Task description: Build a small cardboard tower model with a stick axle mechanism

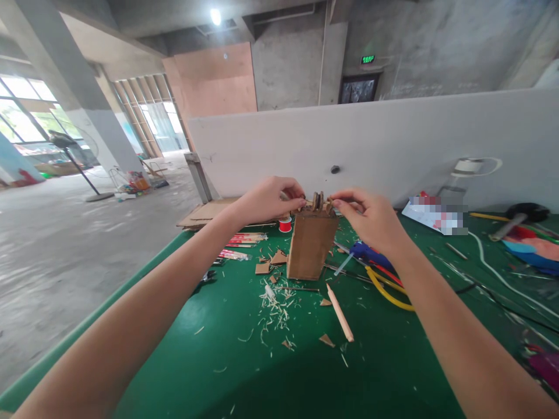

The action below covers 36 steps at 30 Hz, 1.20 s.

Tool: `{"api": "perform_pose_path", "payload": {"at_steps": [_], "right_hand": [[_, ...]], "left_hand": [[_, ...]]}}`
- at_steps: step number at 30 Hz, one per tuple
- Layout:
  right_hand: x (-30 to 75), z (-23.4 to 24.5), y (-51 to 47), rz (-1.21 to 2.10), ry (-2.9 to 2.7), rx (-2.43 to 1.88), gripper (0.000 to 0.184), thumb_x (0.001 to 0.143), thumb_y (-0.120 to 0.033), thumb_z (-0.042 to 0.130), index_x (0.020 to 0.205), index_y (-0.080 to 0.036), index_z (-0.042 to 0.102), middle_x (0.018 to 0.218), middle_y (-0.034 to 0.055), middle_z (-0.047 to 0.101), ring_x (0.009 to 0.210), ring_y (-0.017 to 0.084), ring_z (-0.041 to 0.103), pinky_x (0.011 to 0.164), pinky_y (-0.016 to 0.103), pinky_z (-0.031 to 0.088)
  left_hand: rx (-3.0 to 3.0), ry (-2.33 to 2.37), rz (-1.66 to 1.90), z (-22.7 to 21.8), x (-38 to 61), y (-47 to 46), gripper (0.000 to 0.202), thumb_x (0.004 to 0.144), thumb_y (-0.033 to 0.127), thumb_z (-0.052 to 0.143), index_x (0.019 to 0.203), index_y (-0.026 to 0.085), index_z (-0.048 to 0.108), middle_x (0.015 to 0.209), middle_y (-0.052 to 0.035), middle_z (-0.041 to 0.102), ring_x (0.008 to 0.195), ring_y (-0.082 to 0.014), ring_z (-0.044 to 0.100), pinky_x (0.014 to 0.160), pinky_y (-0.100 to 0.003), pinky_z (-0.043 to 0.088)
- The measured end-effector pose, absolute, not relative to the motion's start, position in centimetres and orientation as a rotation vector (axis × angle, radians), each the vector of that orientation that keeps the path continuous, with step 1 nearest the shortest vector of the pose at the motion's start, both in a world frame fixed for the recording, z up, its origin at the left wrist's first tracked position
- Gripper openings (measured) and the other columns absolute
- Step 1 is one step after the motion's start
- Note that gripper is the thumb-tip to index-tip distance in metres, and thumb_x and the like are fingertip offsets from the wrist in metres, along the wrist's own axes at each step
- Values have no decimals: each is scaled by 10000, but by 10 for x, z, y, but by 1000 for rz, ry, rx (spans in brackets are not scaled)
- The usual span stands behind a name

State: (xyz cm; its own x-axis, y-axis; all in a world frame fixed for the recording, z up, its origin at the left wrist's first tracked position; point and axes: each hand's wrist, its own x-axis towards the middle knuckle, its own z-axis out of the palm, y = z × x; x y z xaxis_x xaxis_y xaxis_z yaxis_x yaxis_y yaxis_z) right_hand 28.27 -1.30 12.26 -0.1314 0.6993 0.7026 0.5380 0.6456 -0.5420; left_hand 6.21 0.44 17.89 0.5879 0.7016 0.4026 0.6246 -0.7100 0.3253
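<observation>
A tall cardboard box (311,249) stands upright on the green table. Thin upright cardboard pieces (320,201) rise close together from its top. My left hand (282,196) is at the top's left edge, thumb and fingers pinched. On the opposite side my right hand (364,212) pinches likewise, close to those pieces. Whatever small thing sits between the fingertips of each hand is too small to make out. In front of the box lies a pointed wooden stick (339,312). Pale shavings (277,311) and cardboard scraps (262,268) are scattered beside it.
A blue glue gun (367,255) and yellow-handled scissors (388,289) lie right of the box. Behind it are a red spool (285,225) and flat cardboard sheets (209,212). Packaged sticks (247,239) lie at left. A white partition (371,139) borders the table's far side.
</observation>
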Motion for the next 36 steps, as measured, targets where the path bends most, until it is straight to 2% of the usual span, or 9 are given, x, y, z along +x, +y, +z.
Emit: {"api": "perform_pose_path", "payload": {"at_steps": [9, 21, 29, 36], "right_hand": [[283, 123, -13, 41, -1841, -1005, 177, 845, -306, 540, 936, -232, 673, 903, 24, 718, 844, 188, 657, 765, 336, 508], [283, 125, -15, 80, -1828, -1033, 190, 846, -311, 530, 939, -219, 668, 872, 24, 712, 741, 169, 660, 720, 331, 526], [278, 123, -18, 94, -1834, -1014, 188, 848, -315, 535, 937, -220, 670, 839, 21, 713, 716, 171, 665, 693, 328, 529], [275, 120, -16, 68, -1842, -980, 201, 841, -320, 560, 985, -235, 671, 924, 23, 724, 837, 188, 672, 758, 341, 526]], "left_hand": [[2357, 1055, 1124, 158, 67, 6, 193, 759, 324, 596, 845, 164, 660, 837, -54, 695, 728, -134, 615, 662, -260, 485], [2367, 1005, 1188, 154, 70, 9, 127, 755, 287, 613, 809, 186, 666, 803, -46, 696, 742, -152, 626, 660, -272, 489], [2242, 1042, 1228, 147, 68, 5, 166, 755, 308, 622, 840, 170, 660, 809, -54, 703, 688, -146, 629, 624, -278, 492], [2092, 1036, 1327, 134, 66, -2, 225, 777, 322, 610, 924, 162, 667, 906, -73, 703, 832, -162, 638, 745, -286, 510]]}}
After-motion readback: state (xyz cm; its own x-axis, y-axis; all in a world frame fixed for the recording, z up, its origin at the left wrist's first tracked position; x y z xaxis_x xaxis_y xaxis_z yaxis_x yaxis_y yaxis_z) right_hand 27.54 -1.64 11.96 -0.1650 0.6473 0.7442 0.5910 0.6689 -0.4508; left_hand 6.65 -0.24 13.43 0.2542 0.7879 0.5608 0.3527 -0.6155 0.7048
